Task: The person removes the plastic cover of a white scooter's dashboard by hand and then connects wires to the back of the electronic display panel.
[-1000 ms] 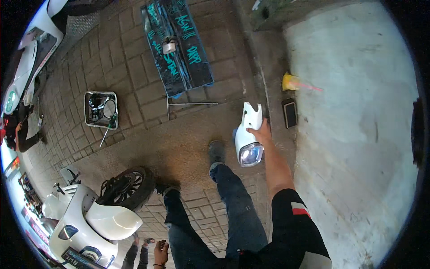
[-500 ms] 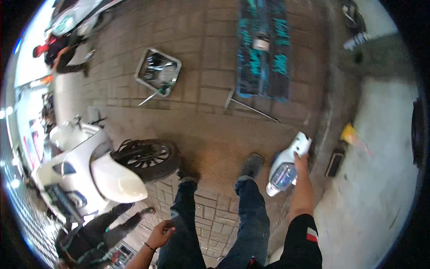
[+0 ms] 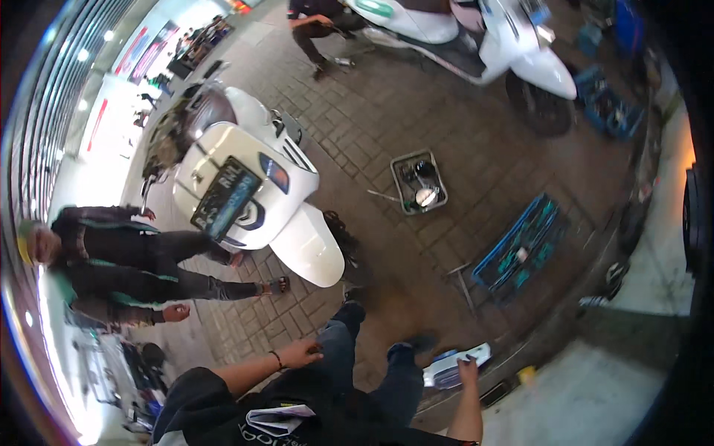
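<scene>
My right hand (image 3: 467, 367) grips the edge of a white scooter headlight cover (image 3: 482, 352), low at my right side beside my right leg. Its clear lamp faces up and shows less plainly from this angle. My left hand (image 3: 301, 353) hangs by my left thigh with loosely spread fingers and nothing in it; a dark bracelet circles the wrist. Just ahead of my left leg is the white front fender (image 3: 311, 249) of a cream-white scooter (image 3: 216, 160).
On the brick paving lie a metal tray (image 3: 402, 195) of parts and a blue-edged tool case (image 3: 508, 260). A person in a dark jacket (image 3: 111, 256) stands at left. Beyond, another person crouches beside a second white scooter (image 3: 416, 30). A blue toolbox (image 3: 606, 104) sits far right.
My view has swung left and up, bringing the standing person and second scooter into sight. The headlight cover stays in my right hand, and my left hand remains near my thigh.
</scene>
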Motion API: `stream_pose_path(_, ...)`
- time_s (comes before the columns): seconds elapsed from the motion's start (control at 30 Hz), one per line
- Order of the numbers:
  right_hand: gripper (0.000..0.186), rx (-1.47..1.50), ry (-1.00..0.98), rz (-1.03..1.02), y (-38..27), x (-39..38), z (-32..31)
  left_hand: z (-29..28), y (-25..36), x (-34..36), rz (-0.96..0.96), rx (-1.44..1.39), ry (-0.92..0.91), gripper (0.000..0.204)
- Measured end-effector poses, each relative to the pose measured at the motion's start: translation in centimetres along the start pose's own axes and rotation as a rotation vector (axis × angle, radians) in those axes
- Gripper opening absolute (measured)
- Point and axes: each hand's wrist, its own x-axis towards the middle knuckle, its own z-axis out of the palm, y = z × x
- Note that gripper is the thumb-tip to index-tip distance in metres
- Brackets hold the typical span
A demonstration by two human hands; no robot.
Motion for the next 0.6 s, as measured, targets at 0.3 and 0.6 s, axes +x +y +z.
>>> stream_pose_path(0.3, 0.054, 0.132, 0.106, -0.227, -14.9, -2.2, -9.1, 10.2, -21.1, -16.1, -0.392, -0.081, -0.088, 0.041)
stream_pose_path(0.6, 0.071, -0.316, -0.038, -0.277, -18.4, 3.8, -6.5, 14.5, -22.5, -21.9, -0.578, -0.406, -0.067, 0.040)
